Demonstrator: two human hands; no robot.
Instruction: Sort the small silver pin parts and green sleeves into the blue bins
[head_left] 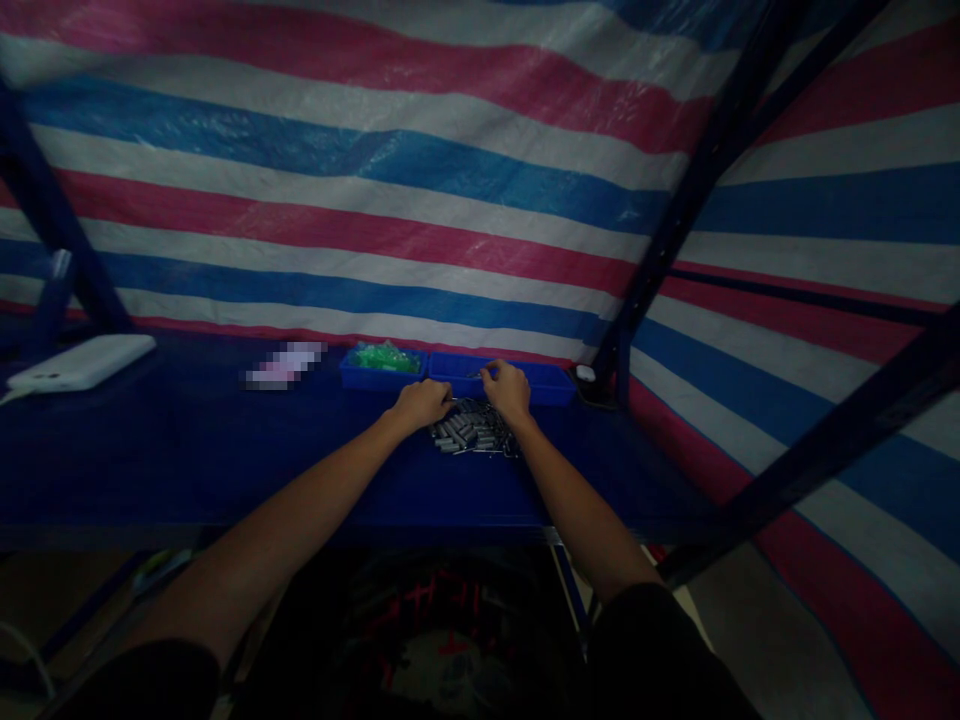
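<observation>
Centrally, silver metal cylinders (459, 432) lie heaped. At their ten o'clock, your left hand (423, 404) curls, contents hidden; at one o'clock, your right hand (510, 390) is half-curled, any hold unclear.

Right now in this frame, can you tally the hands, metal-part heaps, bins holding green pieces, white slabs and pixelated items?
Hands (left hand, right hand): 2
Heap of small metal parts, pieces too jumbled to count: 1
Blue bin with green pieces: 1
White slab: 1
Pixelated item: 1
Total: 6
</observation>
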